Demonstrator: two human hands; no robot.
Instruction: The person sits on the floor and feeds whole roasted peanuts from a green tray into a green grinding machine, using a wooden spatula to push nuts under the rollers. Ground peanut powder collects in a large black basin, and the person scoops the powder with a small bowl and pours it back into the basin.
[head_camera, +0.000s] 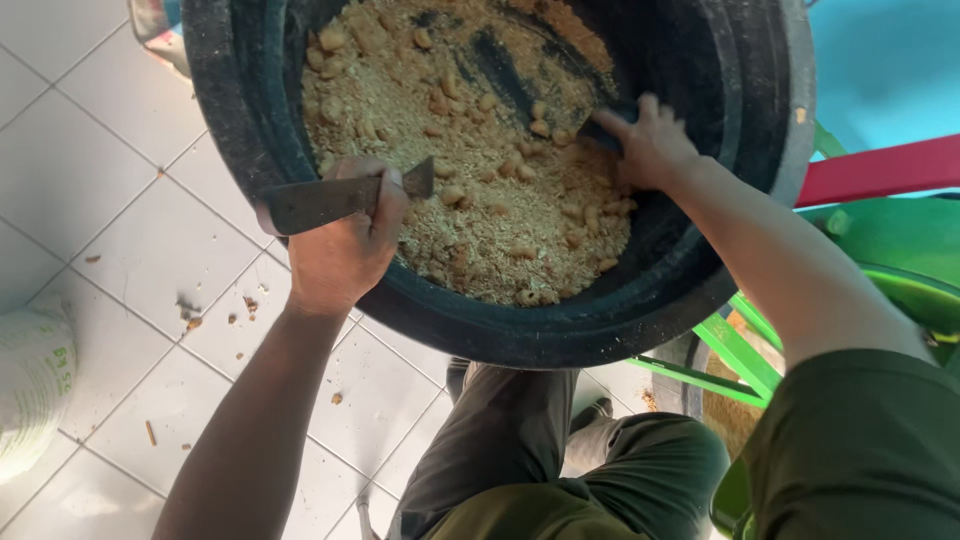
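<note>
A big black tub (700, 280) is filling the far half of the scene, its rim hanging over a white tiled floor (120, 210). Inside it a heap of tan, crumbly mash (480, 190) with small lumps is lying against the near and left wall, while the far right of the tub's inner wall is showing bare and dark.

The person is standing at the near side, dark trousers and a shoe showing below the tub. To the right, a green frame (740, 350) and a red bar (880, 170) are standing just beside the tub. At the left edge a white sack (35, 380) is sitting on the floor, with a few crumbs scattered on the tiles near it.

The left hand (340, 250) is resting at the tub's near left rim, its fingers (385, 205) clenching around a flat metal blade (340, 198); the blade is lying crosswise through the fist, one end sticking out left over the rim, the other poking right over the mash.

The right hand (650, 145) is reaching into the far right of the tub, fingers wrapping a dark scoop (520, 85) whose blade is running away to the far left, half buried in the mash.
</note>
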